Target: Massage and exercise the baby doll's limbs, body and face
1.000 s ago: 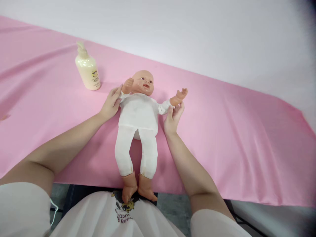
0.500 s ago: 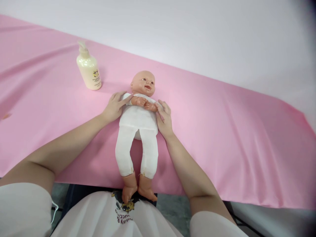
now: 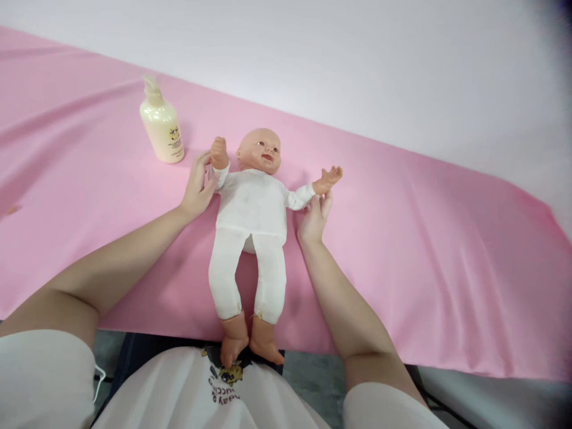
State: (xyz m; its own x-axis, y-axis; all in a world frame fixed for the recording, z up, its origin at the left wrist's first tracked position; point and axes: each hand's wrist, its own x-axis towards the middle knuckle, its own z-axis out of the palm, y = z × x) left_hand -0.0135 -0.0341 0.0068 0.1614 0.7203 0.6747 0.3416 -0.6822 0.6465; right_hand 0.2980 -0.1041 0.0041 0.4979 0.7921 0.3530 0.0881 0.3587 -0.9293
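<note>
The baby doll point(image 3: 252, 220) lies face-up on the pink cloth point(image 3: 424, 250), feet hanging off the near edge. Left hand point(image 3: 196, 187) grips its raised arm, right hand point(image 3: 314, 215) pinches the other forearm, spread outward.

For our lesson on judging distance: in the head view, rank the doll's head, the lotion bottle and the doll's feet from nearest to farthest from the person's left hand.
1. Doll's head, just right of the left hand.
2. Lotion bottle, up and left on the pink cloth.
3. Doll's feet, at the cloth's near edge.
</note>
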